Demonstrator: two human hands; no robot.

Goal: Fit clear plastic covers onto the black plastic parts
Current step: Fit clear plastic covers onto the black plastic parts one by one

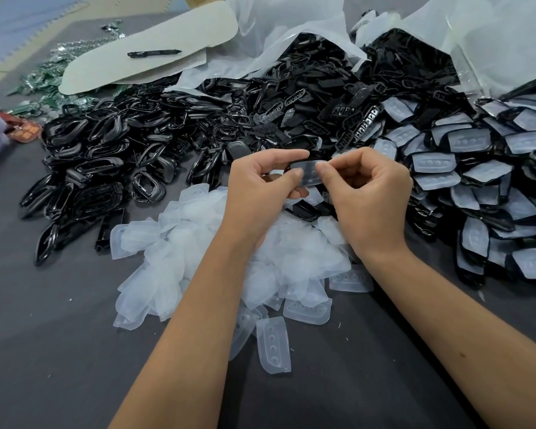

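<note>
While both hands met above the table (44,351), they held one clear cover (310,172) between them. The left hand (257,181) curled round its left end, thumb on top and forefinger stretched along the far edge, where a dark strip, probably a black part (314,155), showed behind the cover; how far the two were joined could not be told. The right hand (365,193) pinched the cover's right end between thumb and forefinger, its other fingers curled in.

Beneath the wrists lay a heap of loose covers (180,243), with a few strays nearer the person, one of them lying alone (273,345) on the grey cloth. Left of the hands sprawled a pile of black frames (90,156). Beyond the hands a mound of black parts (307,88) spilled from open plastic bags (291,23). On the right, black parts with covers already on them made a stack (477,168) that reached toward the table's edge. Far left, a black pen (153,53) rested on a pale sheet of card (155,32), which partly overlay a scatter of green circuit boards (44,78).
</note>
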